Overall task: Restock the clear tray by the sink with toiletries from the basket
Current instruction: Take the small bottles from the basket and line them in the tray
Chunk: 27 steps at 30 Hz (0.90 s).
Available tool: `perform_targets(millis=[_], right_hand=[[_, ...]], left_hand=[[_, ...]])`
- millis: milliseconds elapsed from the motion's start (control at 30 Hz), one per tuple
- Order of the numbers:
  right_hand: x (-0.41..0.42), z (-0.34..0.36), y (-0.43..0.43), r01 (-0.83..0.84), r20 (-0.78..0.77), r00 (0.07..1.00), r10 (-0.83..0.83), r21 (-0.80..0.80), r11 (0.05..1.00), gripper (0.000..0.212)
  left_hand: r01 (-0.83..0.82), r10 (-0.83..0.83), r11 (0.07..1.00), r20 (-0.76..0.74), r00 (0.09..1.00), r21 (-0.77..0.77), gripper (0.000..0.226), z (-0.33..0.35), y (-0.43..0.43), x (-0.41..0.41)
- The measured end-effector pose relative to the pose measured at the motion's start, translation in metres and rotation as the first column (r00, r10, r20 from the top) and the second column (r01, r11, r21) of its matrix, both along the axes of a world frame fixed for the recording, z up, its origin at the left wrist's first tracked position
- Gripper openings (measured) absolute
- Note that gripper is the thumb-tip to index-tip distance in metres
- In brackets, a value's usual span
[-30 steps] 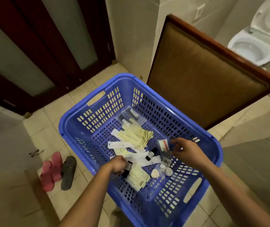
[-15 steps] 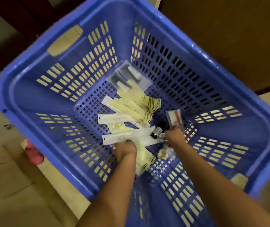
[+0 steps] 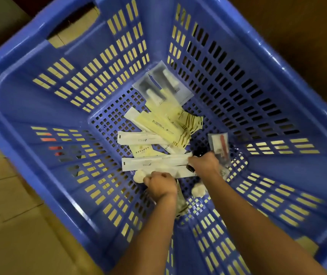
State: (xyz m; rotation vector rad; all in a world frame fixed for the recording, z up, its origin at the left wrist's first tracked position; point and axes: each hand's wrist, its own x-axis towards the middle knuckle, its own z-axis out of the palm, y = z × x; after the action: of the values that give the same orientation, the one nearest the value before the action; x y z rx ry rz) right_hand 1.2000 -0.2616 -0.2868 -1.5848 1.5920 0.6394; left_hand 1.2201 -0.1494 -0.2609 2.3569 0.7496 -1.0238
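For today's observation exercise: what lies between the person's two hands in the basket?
Head view: long white packets lie between the left hand and right hand.

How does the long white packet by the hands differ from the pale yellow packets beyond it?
The long white packet has no stripes; the pale yellow packets carry gold stripes at one end. The white packet lies level; the yellow packets slant. The white reaches the right hand; the yellow do not. Both are slim and flat.
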Motion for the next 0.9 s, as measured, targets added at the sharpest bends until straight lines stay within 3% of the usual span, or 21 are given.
perform_targets(millis=[67, 133, 200, 300, 400, 600, 667, 767, 833, 900], right_hand=[[-0.002, 0.003, -0.003, -0.004, 0.016, 1.000, 0.004, 0.019, 1.000, 0.035], [-0.006, 0.007, -0.005, 0.021, 0.065, 0.998, -0.024, 0.045, 0.999, 0.032], [-0.013, 0.012, -0.007, 0.080, 0.134, 0.987, -0.089, 0.076, 0.994, 0.026], [-0.023, 0.019, -0.007, 0.292, 0.265, 0.912, -0.314, 0.119, 0.949, 0.024], [-0.032, 0.015, -0.010, 0.528, 0.283, 0.772, -0.570, 0.214, 0.822, 0.027], [-0.027, 0.030, -0.022, 0.587, 0.267, 0.659, -0.703, 0.402, 0.703, 0.019], [-0.022, 0.044, -0.026, 0.569, 0.271, 0.628, -0.730, 0.480, 0.668, 0.021], [-0.015, 0.080, -0.034, 0.529, 0.275, 0.506, -0.818, 0.650, 0.546, 0.021], [-0.011, 0.110, -0.043, 0.447, 0.285, 0.452, -0.846, 0.748, 0.490, 0.021], [-0.009, 0.147, -0.053, 0.333, 0.334, 0.474, -0.815, 0.789, 0.517, 0.023]], left_hand=[[-0.210, 0.210, 0.978, 0.070, 0.975, 0.000, 0.030, 0.000, -0.004, -0.006], [-0.482, 0.482, 0.876, 0.099, 0.871, -0.023, 0.042, 0.003, -0.007, -0.008], [-0.626, 0.626, 0.780, 0.039, 0.779, -0.007, 0.057, 0.004, -0.011, -0.013], [-0.629, 0.629, 0.777, -0.039, 0.777, 0.013, 0.064, -0.006, -0.016, -0.022], [-0.558, 0.556, 0.829, -0.075, 0.828, -0.008, 0.056, -0.013, -0.020, -0.027], [-0.534, 0.531, 0.844, -0.059, 0.845, -0.054, 0.036, -0.004, -0.024, -0.031], [-0.603, 0.602, 0.779, -0.066, 0.796, -0.174, 0.024, 0.011, -0.031, -0.031], [-0.709, 0.709, 0.551, -0.202, 0.676, -0.439, 0.013, 0.053, -0.043, -0.023], [-0.632, 0.606, 0.510, -0.278, 0.745, -0.583, 0.006, 0.089, -0.048, -0.016], [-0.503, 0.473, 0.469, -0.275, 0.837, -0.726, 0.018, 0.125, -0.047, -0.008]])
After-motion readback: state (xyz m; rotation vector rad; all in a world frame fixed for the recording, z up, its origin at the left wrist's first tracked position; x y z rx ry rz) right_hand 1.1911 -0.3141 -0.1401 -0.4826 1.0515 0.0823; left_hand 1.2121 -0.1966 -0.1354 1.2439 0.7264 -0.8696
